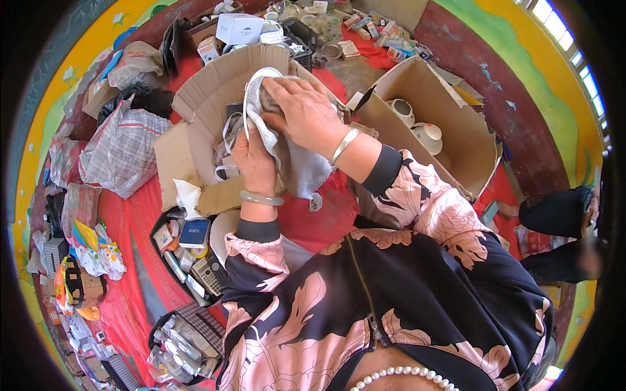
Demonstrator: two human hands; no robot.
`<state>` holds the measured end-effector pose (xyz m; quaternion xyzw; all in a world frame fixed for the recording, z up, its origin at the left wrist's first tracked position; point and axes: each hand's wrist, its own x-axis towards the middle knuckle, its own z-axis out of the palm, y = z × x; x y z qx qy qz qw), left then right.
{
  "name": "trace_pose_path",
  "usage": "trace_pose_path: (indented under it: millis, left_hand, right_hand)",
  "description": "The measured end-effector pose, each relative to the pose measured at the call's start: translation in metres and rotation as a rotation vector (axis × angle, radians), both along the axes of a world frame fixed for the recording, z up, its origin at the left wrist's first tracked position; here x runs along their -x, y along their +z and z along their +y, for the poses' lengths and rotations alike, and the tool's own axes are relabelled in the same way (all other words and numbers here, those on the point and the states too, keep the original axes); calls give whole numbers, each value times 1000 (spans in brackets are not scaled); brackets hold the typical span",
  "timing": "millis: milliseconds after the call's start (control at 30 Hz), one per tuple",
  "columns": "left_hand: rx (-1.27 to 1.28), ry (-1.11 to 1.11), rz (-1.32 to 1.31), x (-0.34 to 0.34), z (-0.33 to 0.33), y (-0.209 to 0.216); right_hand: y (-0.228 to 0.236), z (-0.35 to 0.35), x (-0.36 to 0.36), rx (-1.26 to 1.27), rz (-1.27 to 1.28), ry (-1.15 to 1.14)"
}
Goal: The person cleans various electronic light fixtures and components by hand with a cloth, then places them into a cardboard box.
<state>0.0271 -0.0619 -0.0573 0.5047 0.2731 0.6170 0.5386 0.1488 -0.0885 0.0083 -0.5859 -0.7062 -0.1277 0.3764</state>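
Red sheeting [134, 234] spreads over the floor around an open carton [208, 91]. On the carton's near side, a black tray [171, 215] holds a calculator [210, 274]. Above the carton, the left hand [254, 159] pinches the lower edge of a white rounded piece [265, 73]; the right hand [303, 111], fingers bent, presses grey cloth [303, 171] against it. Right of the carton, a second box [468, 133] holds white vessels [428, 138]. Beyond the carton sits a white box [240, 28].

cloth [305, 173]: grey | round piece [264, 73]: white | jacket [450, 287]: black, pink floral | bag [120, 153]: pale, checked | floor sheet [134, 221]: red
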Motion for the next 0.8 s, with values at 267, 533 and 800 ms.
trace_pose_path:
  millis: [267, 533, 800]
  left_hand:
    - [21, 60, 57, -5, -6, 2]
    - [176, -10, -178, 1, -4, 8]
    - [-173, 197, 131, -1, 7, -25]
  right_hand:
    - [-14, 14, 0, -54, 126, -48]
    - [4, 18, -36, 87, 1619, 485]
    - [5, 35, -9, 16, 206, 186]
